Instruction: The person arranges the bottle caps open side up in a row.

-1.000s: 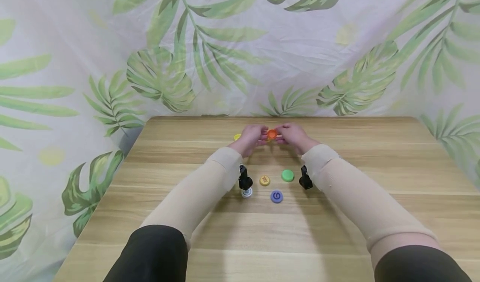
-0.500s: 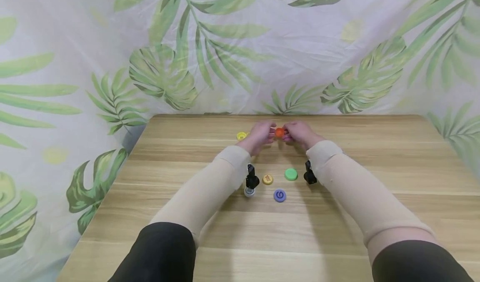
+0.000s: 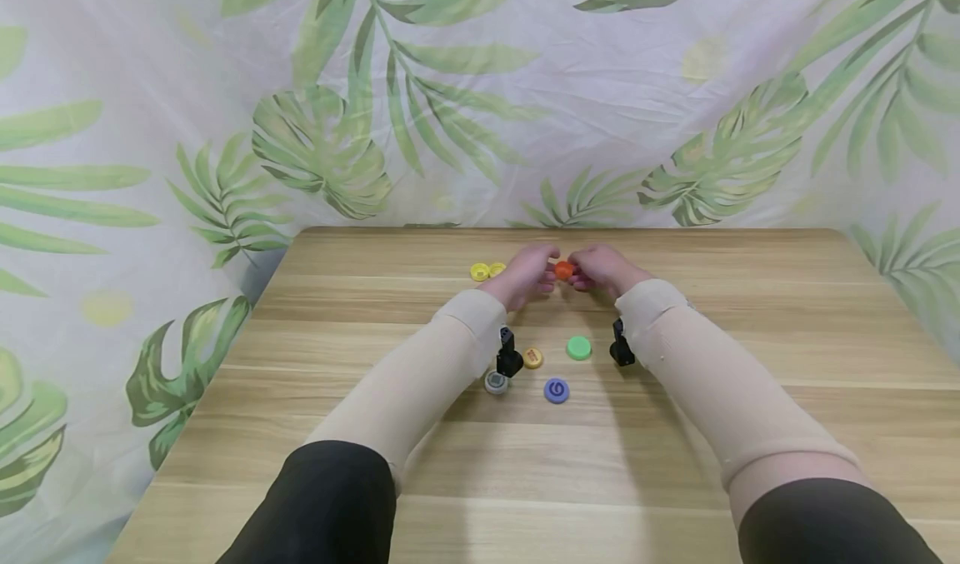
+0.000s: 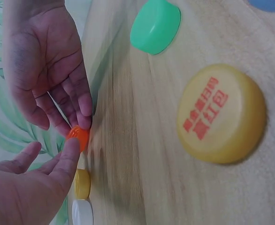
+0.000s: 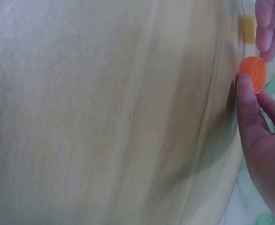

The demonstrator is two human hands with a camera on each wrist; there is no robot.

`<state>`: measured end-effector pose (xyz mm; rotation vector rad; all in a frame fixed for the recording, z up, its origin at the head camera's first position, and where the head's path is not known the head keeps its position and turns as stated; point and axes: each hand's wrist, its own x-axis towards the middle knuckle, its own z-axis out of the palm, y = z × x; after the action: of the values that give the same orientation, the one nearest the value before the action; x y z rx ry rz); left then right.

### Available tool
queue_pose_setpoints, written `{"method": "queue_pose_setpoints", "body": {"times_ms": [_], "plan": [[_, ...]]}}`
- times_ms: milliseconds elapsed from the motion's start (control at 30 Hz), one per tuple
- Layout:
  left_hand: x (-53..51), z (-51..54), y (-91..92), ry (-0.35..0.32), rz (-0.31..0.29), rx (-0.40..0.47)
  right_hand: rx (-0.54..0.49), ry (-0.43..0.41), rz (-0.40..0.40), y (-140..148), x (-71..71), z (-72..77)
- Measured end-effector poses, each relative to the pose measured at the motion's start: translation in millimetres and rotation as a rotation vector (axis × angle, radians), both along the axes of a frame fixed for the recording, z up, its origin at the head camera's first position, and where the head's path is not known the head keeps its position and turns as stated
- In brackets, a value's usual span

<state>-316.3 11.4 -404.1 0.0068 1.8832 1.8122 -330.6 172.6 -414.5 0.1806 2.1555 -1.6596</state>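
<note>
Near the far edge of the table an orange bottle cap [image 3: 563,271] sits between both hands. In the left wrist view, the left hand [image 4: 29,187] touches the orange cap [image 4: 79,137] with nearly straight fingers. The fingertips of the right hand [image 4: 48,61] meet its other side. In the right wrist view, straight fingers of the right hand [image 5: 264,140] touch the orange cap [image 5: 254,74], its thumb mostly out of frame. Left of the left hand [image 3: 528,274] lie two yellow caps, one [image 3: 480,272] beside the other [image 3: 497,270]. An amber cap [image 4: 82,183] and a whitish one [image 4: 82,213] show beyond the fingers.
Nearer on the wooden table [image 3: 645,481] lie a green cap [image 3: 578,347], a yellow cap with red lettering [image 3: 532,357], a blue cap [image 3: 557,391] and a grey-white cap [image 3: 496,381]. A leaf-patterned cloth [image 3: 480,97] hangs behind the table. Black wrist cameras hang under both sleeves.
Both hands and the orange cap have shifted right. The left hand's fingers have loosened around the cap. The two yellow caps at the left show more fully now.
</note>
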Motion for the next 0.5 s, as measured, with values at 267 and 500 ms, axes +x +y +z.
{"method": "queue_pose_setpoints", "body": {"times_ms": [267,500], "plan": [[0.2,1.5,-2.5,-0.049,-0.003,0.009,0.032,-0.006,0.014,-1,1.6,3.5],[-1.6,1.0,-17.0,-0.026,0.095,0.028,0.041,-0.012,0.019,-5,0.3,2.0]]}}
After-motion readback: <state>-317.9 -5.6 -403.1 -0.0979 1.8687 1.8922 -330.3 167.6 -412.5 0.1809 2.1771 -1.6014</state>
